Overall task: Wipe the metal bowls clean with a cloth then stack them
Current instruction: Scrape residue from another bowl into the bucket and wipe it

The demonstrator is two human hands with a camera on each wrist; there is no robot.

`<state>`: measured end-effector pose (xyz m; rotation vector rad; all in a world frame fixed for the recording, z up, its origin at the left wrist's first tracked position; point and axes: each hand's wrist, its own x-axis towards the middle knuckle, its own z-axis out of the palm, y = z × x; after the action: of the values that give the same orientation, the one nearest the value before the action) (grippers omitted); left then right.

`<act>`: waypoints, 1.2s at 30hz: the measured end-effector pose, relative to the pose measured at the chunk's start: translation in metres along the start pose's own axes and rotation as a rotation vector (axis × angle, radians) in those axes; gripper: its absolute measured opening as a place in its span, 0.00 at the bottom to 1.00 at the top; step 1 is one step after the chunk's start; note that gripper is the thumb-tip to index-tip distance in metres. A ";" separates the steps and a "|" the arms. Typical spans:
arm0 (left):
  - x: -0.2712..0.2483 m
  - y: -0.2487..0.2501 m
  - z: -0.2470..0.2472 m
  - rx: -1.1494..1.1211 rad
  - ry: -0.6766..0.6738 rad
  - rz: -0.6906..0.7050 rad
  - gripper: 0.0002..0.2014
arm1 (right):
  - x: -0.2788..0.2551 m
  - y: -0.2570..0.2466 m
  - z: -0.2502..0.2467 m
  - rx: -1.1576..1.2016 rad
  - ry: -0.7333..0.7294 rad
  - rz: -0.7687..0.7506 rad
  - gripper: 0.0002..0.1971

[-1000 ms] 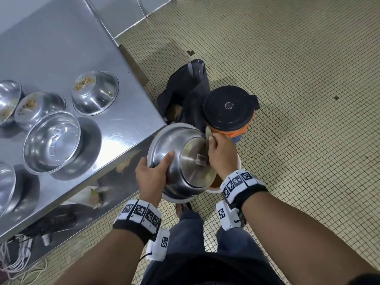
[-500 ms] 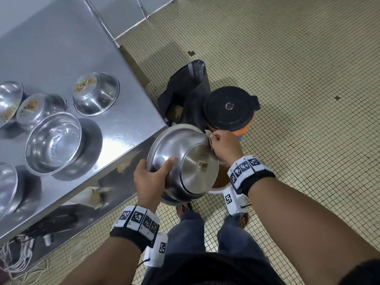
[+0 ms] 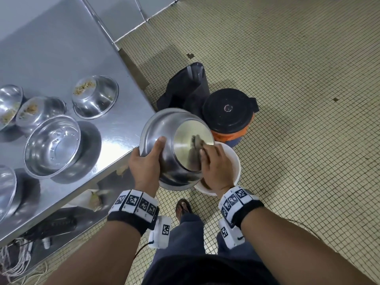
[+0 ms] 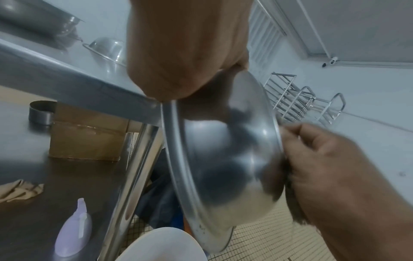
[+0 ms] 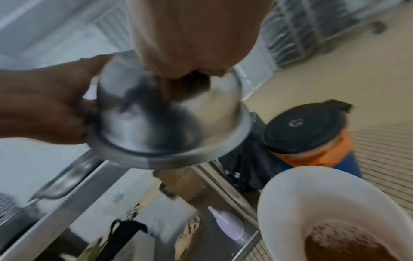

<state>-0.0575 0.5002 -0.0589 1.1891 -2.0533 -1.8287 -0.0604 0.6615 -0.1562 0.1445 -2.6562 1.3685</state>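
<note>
A large metal bowl is held tilted, base up, over a white bucket beside the table. My left hand grips its rim, thumb on the outer wall, the other fingers hidden inside. My right hand holds a dark brown cloth against the bowl's flat base. The left wrist view shows the bowl edge-on, with the right hand at the base. An emptied bowl and several bowls with food scraps, such as this bowl, sit on the steel table.
An orange container with a black lid and a black bag stand on the tiled floor behind the bucket. The bucket holds brown scraps. On the table's lower shelf lie a spray bottle, a rag and a cardboard box.
My right hand has come from the bowl's far rim down onto its base with the cloth. The bowl has shifted slightly towards the bucket. The left hand's grip is unchanged.
</note>
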 end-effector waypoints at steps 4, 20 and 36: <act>-0.003 -0.001 -0.003 0.012 -0.006 0.023 0.17 | 0.007 0.029 -0.007 -0.089 -0.044 0.193 0.14; -0.010 0.005 0.004 0.070 -0.017 0.020 0.20 | 0.034 0.017 -0.004 -0.001 0.025 0.188 0.11; 0.006 0.012 0.010 0.017 0.066 0.006 0.40 | -0.004 -0.002 0.000 -0.041 0.017 -0.115 0.17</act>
<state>-0.0729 0.5035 -0.0533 1.2289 -2.0385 -1.7491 -0.0560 0.6606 -0.1549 0.2743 -2.6150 1.2742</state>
